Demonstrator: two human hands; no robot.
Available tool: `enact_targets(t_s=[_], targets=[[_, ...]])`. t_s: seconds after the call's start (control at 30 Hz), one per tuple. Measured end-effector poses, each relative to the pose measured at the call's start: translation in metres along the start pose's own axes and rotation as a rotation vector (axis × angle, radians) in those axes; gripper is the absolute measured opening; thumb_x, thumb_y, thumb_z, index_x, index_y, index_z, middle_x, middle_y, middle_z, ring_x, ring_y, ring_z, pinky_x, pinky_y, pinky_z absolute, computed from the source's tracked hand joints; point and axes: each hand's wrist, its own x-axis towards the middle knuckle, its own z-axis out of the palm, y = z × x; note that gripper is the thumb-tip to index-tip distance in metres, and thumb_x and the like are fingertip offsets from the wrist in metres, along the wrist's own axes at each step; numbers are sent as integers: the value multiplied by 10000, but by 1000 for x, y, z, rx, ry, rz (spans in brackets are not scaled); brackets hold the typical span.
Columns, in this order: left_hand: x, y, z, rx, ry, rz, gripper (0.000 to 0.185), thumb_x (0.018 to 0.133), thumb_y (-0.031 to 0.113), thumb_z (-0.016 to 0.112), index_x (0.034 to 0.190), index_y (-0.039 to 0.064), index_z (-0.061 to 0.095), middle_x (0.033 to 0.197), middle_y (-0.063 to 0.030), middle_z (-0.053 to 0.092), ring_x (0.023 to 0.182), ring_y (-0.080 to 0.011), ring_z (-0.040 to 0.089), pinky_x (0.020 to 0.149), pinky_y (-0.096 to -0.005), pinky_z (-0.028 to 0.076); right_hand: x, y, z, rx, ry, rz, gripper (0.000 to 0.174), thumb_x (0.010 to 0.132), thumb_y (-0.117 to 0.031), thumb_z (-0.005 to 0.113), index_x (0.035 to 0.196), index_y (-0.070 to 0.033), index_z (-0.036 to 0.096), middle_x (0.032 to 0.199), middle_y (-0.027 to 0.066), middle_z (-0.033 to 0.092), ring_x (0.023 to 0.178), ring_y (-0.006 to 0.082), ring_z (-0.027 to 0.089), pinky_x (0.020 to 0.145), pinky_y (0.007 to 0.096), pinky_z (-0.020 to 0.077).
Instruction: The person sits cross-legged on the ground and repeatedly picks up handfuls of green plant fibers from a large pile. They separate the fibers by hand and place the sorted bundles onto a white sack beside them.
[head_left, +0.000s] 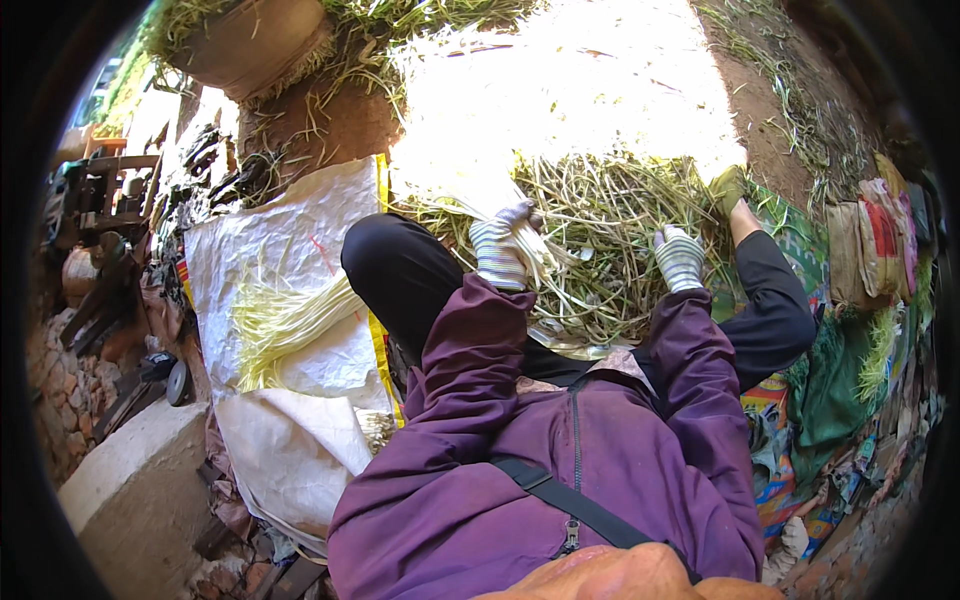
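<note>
My left hand (501, 244), in a striped knit glove, is closed around a bundle of long pale stalks (534, 251) whose ends stick out on both sides of the fist. In a matching glove, my right hand (679, 257) rests at the right side of a heap of tangled green and brown stalks (600, 255) between my legs; whether its fingers hold any stalk cannot be told. Left of my bent knee, a bunch of pale yellow-green stalks (300, 315) lies on a white woven plastic sack (225, 262). More pale stalk ends (373, 427) show under the sack's folded flap.
Glare washes out the ground beyond the heap. A large rounded container (251, 45) stands at upper left, with loose greens around it. A concrete block (135, 465) is at lower left. Folded sacks (870, 247) and green netting (836, 397) lie at right.
</note>
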Motion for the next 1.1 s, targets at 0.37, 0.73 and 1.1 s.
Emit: enact_targets(t_s=[0.37,0.73,1.1], targets=[[-6,50,-4,-172,-147,-63,119,847,45,587,959,17,557,784,-69,601,607,-145,590,534,-248,543,34,45,-46,-350,-249,260,344,816,-278,595,1091,-71,592,966,201,642,856,311,637,742,392,501],[9,27,-22,-49,-151,-134,146,823,72,633,933,14,555,689,-38,566,577,-134,563,519,-268,511,-25,-137,-62,819,-374,-432,246,814,-196,658,1009,-47,646,875,112,667,767,185,636,702,279,496],[-9,18,-10,76,-144,-169,296,781,6,641,1049,-76,545,905,-147,634,620,-158,596,535,-256,527,-20,-29,-106,1901,-54,375,169,863,-179,626,966,-47,642,772,37,635,553,45,543,420,155,418]])
